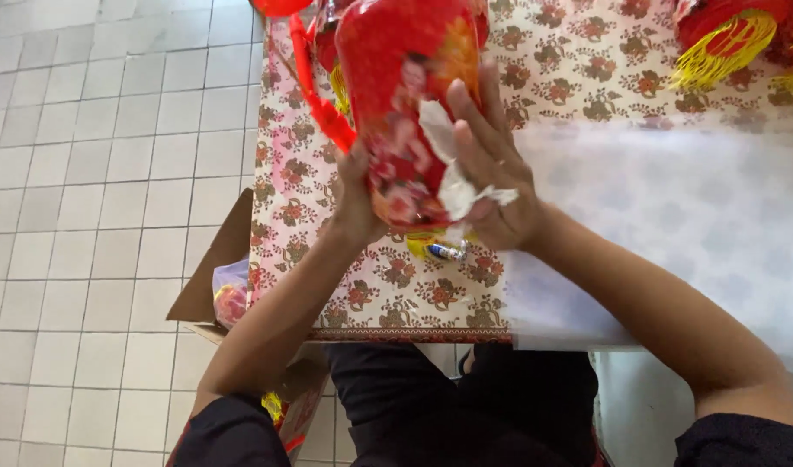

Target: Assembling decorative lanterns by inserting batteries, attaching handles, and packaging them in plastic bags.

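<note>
A red lantern (405, 104) with a flowered pattern is held upright above the desk (370, 294), between the two hands. The left hand (355, 199) is closed around the lantern's lower left side, with the fingers hidden behind it. The right hand (487, 164) is laid flat against the lantern's right side, fingers stretched upward and close together, and a crumpled piece of white tissue (452, 177) is pressed under them against the red surface. A red cord (314, 86) is seen hanging down beside the lantern on the left. The desk is covered by a cloth printed with brown and red flowers, and a sheet of thin white paper (673, 233) is spread over its right part, under the right forearm. More red decorations with yellow tassels (725, 39) are lying at the far right corner, well apart from the hands. A small yellow and blue object (444, 251) lies on the cloth just below the lantern; its kind cannot be told. An open cardboard box (215, 277) stands on the tiled floor (93, 173) beside the desk's left edge
</note>
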